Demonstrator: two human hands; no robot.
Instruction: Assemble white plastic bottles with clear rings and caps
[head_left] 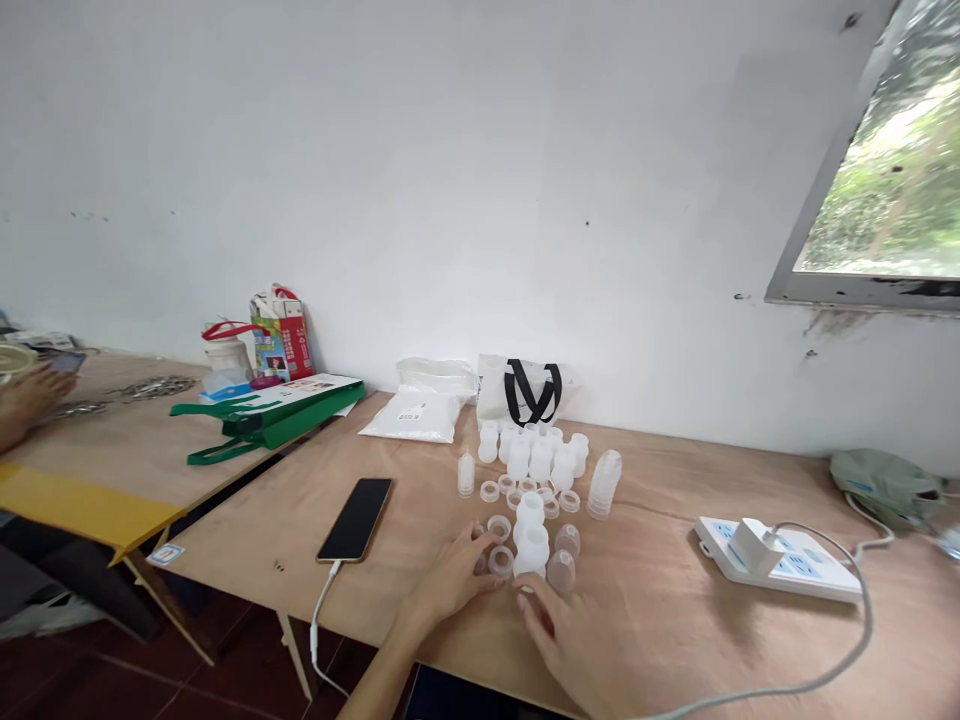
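OK so the left hand (454,575) is being held loosely curled over the table (442,655), with its fingertips being placed right around a translucent ring (503,573); whether anything is actually being gripped can't be told. The right hand (555,635) is being held half curled just across from it, and whatever might be pinched is being hidden by its own fingers. Between and just beyond both hands, a pair of white bottles (532,545) is being kept upright, with clear domed caps (560,571) being lined up beside them, just past the right hand. Farther ahead, more white bottles (540,460) are being grouped together behind some rings. A black phone (355,520) is being charged left of the left hand, and a power strip (817,572) is being used well to the right of the right hand.
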